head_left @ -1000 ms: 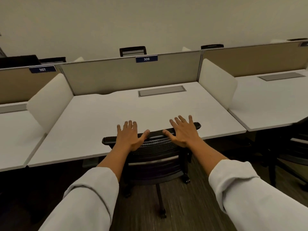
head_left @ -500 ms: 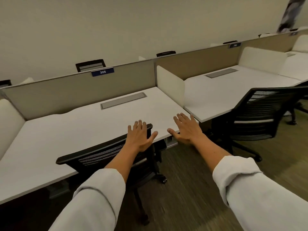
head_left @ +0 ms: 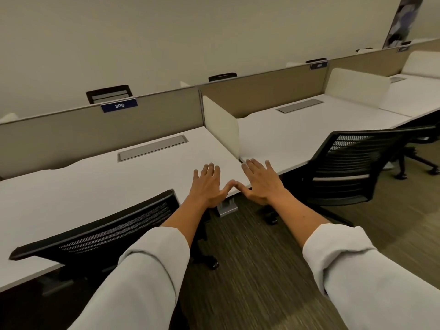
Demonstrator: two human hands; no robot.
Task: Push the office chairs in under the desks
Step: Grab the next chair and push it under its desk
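Observation:
A black mesh office chair (head_left: 100, 232) stands at lower left, its backrest against the front edge of the white desk marked 306 (head_left: 95, 177). A second black mesh chair (head_left: 347, 163) stands at right, out from the neighbouring white desk (head_left: 285, 136), backrest toward me. My left hand (head_left: 208, 185) and my right hand (head_left: 260, 181) are held out flat in the air between the two chairs, fingers apart, thumbs nearly touching, holding nothing. Neither hand touches a chair.
A white divider panel (head_left: 222, 126) separates the two desks, with a beige partition (head_left: 262, 96) behind them. A third chair's wheeled base (head_left: 419, 160) shows at far right. More chair backs rise behind the partition. Striped carpet (head_left: 250, 270) lies between the chairs.
Both hands have come off the left chair's backrest and moved rightward. The view has swung right, so the left chair sits lower left and the second chair is larger at right.

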